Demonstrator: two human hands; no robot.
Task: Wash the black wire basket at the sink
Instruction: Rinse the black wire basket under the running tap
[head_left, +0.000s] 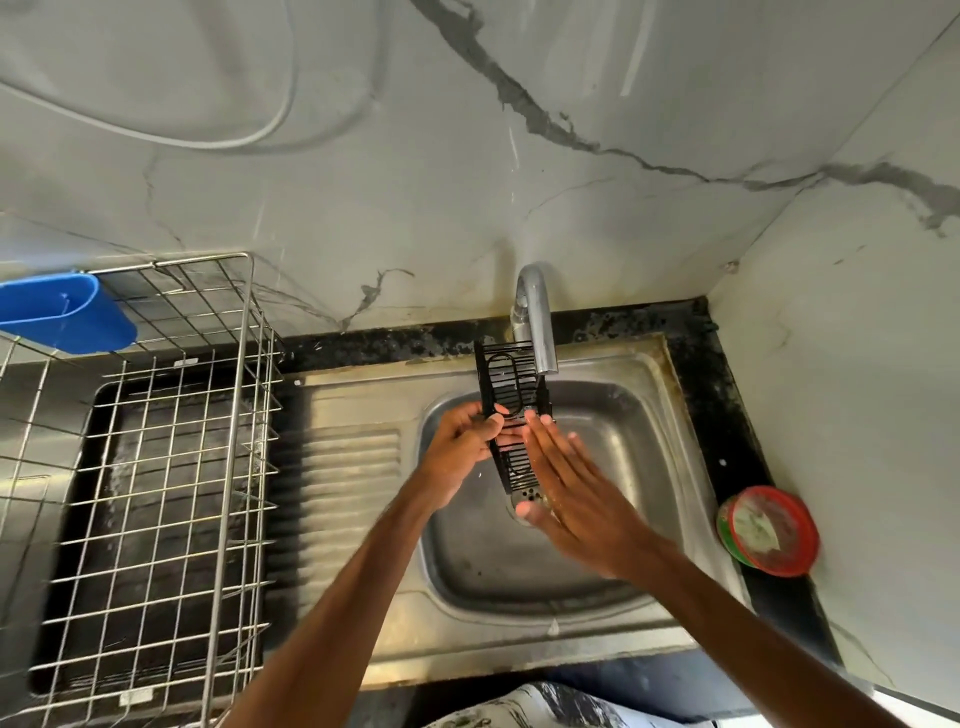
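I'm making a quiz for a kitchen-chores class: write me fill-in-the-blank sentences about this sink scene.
1. The right hand lies open against the long black wire basket, which the ____ hand grips over the steel sink.
2. The round red-rimmed tub stands on the black counter, to the sink's ____.
3. The plastic holder at the silver wire dish rack is ____.

Missing words: left; right; blue.

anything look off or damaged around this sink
Nothing spilled or askew. The black counter strip behind the sink is blotchy with pale worn-looking patches, and the sink's back right rim shows brownish staining.
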